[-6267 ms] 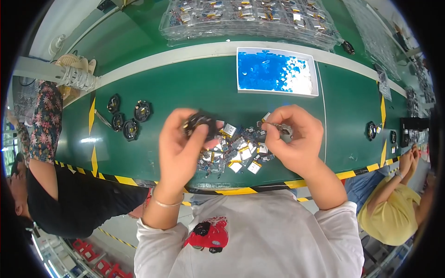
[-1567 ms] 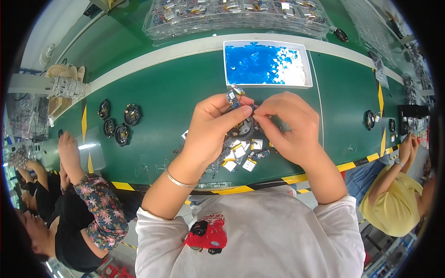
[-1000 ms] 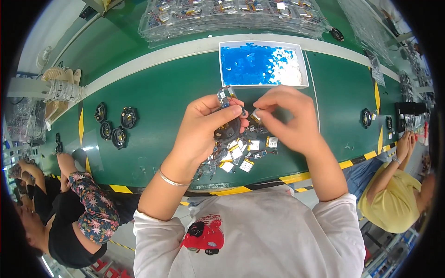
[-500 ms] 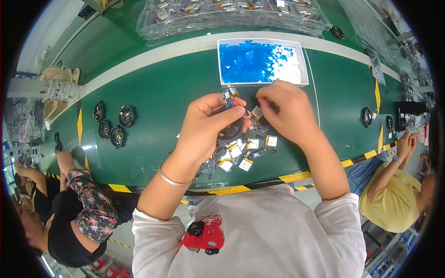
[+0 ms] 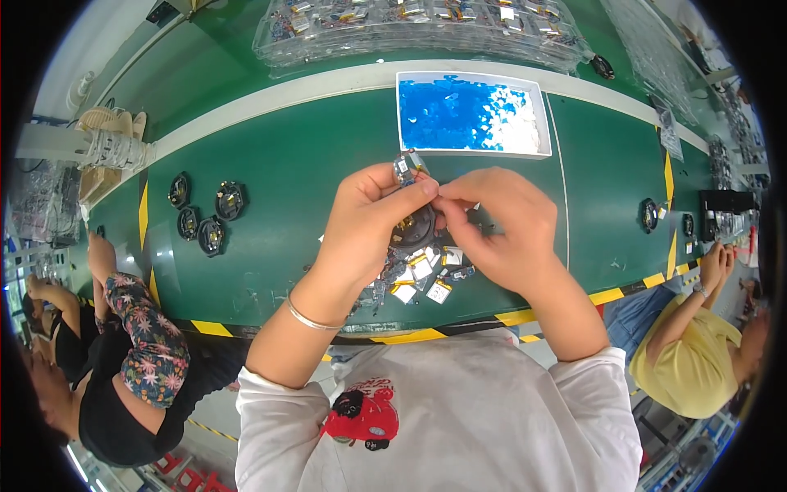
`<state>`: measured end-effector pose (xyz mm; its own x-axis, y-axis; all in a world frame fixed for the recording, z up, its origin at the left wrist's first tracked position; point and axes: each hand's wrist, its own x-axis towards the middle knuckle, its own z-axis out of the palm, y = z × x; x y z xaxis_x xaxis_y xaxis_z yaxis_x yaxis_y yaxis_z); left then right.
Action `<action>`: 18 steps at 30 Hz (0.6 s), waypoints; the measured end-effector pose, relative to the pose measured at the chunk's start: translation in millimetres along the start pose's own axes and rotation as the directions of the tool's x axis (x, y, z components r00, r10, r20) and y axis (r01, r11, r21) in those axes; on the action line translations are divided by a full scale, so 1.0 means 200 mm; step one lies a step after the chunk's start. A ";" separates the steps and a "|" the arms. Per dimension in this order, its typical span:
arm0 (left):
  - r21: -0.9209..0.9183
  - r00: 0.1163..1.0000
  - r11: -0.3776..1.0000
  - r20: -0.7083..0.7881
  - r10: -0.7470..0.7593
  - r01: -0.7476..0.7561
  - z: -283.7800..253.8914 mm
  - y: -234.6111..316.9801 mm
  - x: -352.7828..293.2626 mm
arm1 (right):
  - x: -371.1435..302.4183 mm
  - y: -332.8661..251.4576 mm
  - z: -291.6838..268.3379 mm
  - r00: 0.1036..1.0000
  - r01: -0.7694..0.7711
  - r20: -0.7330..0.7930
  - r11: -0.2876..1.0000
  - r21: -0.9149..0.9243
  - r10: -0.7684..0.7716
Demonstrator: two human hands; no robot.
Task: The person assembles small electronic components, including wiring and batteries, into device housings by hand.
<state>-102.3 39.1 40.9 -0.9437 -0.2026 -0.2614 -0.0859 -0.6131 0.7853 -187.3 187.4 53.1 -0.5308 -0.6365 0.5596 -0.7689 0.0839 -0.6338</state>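
Note:
My left hand (image 5: 361, 215) is closed around a round black plastic housing (image 5: 416, 230). A small silver battery with a circuit board (image 5: 407, 167) sticks up past my left thumb and forefinger, close to the housing. My right hand (image 5: 510, 228) is closed in a pinch, its fingertips meeting the left thumb tip at the housing's upper edge. Whatever lies between those right fingertips is hidden. Below both hands, a loose pile of flat silver batteries (image 5: 438, 291) and small circuit boards lies on the green table.
Beyond my hands stands a white box (image 5: 548, 139) with blue and white small pieces. Several black round housings (image 5: 231, 200) lie to the left, another housing (image 5: 649, 215) at right. Clear trays (image 5: 344, 61) of parts sit at the back. Co-workers sit on both sides.
My right hand has moved left and slightly down, and its fingertips now meet the left hand's at the housing. My left hand keeps its hold.

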 end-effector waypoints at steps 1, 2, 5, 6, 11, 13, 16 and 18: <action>0.001 1.000 1.000 0.001 -0.001 0.001 0.00 0.01 0.00 | 0.00 0.01 0.00 1.000 -0.004 -0.006 1.000 0.019 0.004; -0.006 0.998 0.999 0.038 -0.051 0.051 -0.01 0.02 0.00 | 0.00 0.02 -0.02 1.000 -0.005 -0.008 1.000 0.018 0.005; 0.074 0.995 0.993 0.044 -0.090 0.087 0.05 0.04 -0.01 | -0.01 0.04 -0.05 0.956 -0.292 -0.003 0.955 0.056 0.292; 0.159 0.997 0.985 0.011 -0.076 0.074 0.07 0.04 -0.02 | -0.02 0.06 -0.06 0.925 -0.377 0.028 0.909 0.177 0.379; 0.178 0.998 0.983 0.034 -0.048 0.042 0.08 0.00 -0.03 | -0.01 0.01 -0.06 0.961 -0.276 0.056 0.956 0.097 0.272; 0.072 0.999 0.997 0.014 -0.030 0.029 0.10 -0.02 -0.04 | -0.02 0.03 -0.01 0.971 -0.240 0.016 0.966 0.092 0.239; 0.036 1.000 0.999 0.026 0.001 -0.002 0.10 -0.02 -0.05 | -0.02 0.04 0.01 0.993 -0.030 -0.115 0.999 -0.009 0.029; 0.037 0.999 0.999 0.037 0.008 -0.009 0.10 -0.01 -0.06 | -0.01 0.04 0.02 0.990 -0.003 -0.142 1.000 -0.014 0.001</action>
<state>-97.5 58.7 54.1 -0.9555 -0.1788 -0.2345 -0.0892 -0.5828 0.8077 -190.0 186.3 44.7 -0.5769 -0.5213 0.6288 -0.7720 0.0966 -0.6282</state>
